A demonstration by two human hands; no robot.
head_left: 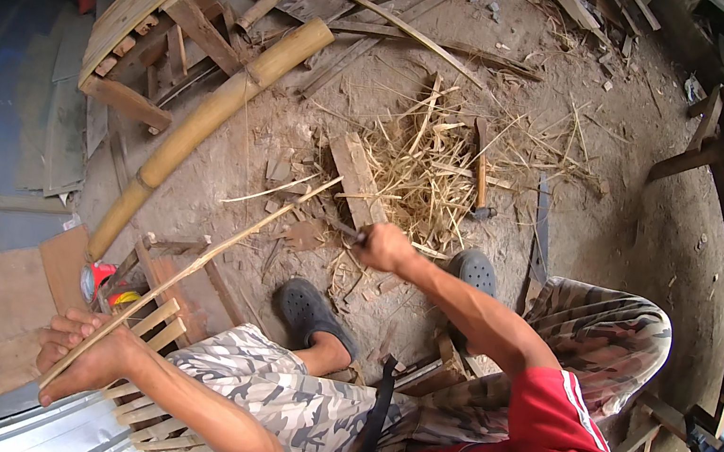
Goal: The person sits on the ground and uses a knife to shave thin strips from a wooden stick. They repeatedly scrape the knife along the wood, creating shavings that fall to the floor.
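Observation:
My left hand [86,355], at the lower left, is closed on one end of a long thin bamboo strip [203,259]. From there the strip slants up and right to the middle of the view. In my right hand [385,247] is a knife [343,227], its dark blade pointing left, close to the strip's far end. Whether blade and strip touch I cannot tell. Just beyond that hand a wooden board [357,175] rests at the edge of a heap of pale shavings [430,190].
A thick bamboo pole [208,117] lies at left beside a wooden stool [133,20]. Right of the shavings are a wooden-handled tool [481,165] and a long flat metal blade [541,229]. Scrap wood [397,16] litters the far ground. Slatted wood [163,327] stands near my left forearm.

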